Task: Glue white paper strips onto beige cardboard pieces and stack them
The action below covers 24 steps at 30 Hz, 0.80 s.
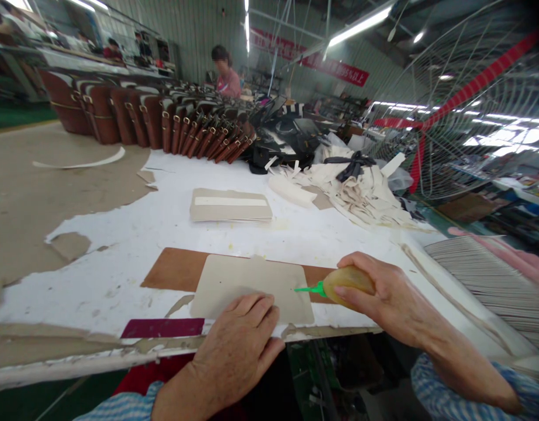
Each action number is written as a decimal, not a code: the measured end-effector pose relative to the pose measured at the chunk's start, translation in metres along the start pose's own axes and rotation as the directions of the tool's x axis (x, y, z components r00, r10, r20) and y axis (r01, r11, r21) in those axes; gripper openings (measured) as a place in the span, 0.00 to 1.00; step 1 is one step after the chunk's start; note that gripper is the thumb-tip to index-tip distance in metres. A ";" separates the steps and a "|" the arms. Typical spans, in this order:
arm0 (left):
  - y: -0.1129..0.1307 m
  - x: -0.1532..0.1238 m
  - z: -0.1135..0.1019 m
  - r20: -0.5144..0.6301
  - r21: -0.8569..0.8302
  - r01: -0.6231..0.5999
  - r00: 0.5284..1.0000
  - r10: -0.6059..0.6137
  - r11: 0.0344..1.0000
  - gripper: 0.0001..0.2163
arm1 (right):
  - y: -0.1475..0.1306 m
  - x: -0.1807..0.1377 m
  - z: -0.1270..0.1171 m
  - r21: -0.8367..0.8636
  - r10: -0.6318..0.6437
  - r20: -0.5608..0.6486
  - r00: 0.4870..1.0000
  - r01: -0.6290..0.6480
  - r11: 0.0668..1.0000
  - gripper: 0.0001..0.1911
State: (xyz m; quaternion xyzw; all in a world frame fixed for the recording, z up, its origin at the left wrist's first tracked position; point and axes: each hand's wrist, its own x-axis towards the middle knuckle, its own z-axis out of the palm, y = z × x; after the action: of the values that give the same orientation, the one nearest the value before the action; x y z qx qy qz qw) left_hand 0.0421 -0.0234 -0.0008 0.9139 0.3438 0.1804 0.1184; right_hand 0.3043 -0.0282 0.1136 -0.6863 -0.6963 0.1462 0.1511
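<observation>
The left hand (237, 342) rests on 1 beige card (247, 272), fingers (257, 310) loosely together; the right hand (387, 289) grips a bottle (349, 283), green nozzle (319, 288) over the card.

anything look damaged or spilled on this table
Yes: the white table covering looks torn, its left edge ragged against the tan surface. Yellowish specks also dot it beyond the beige panel under the left hand, perhaps drips.

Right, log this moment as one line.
left hand: on card | right hand: gripping bottle, green nozzle over card | brown strip: under card | maroon strip: left of left hand
</observation>
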 end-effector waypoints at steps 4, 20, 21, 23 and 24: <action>0.000 0.000 0.001 -0.019 0.002 -0.012 1.000 0.012 1.000 0.15 | -0.003 0.001 -0.001 0.017 -0.001 0.042 0.999 0.000 1.000 0.13; 0.000 -0.001 0.000 -0.021 0.000 -0.008 1.000 0.008 1.000 0.16 | -0.008 0.006 0.009 -0.026 0.008 -0.068 0.998 -0.010 1.000 0.12; 0.000 -0.001 0.000 -0.027 -0.002 -0.008 1.000 0.008 1.000 0.15 | -0.007 0.006 0.009 -0.022 0.011 -0.074 0.997 -0.013 1.000 0.12; 0.000 0.000 0.001 -0.035 0.000 -0.009 0.999 0.009 1.000 0.14 | -0.006 0.004 0.009 -0.002 0.032 -0.097 0.995 -0.032 0.999 0.14; 0.001 0.000 0.002 -0.039 0.002 -0.009 0.999 0.009 1.000 0.14 | -0.006 0.003 0.009 0.018 0.052 -0.113 0.992 -0.050 0.999 0.15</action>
State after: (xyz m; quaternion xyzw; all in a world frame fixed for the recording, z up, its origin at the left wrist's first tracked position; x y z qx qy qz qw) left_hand 0.0431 -0.0244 -0.0026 0.9119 0.3421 0.1982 0.1098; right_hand 0.2949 -0.0251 0.1079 -0.7098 -0.6678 0.1161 0.1918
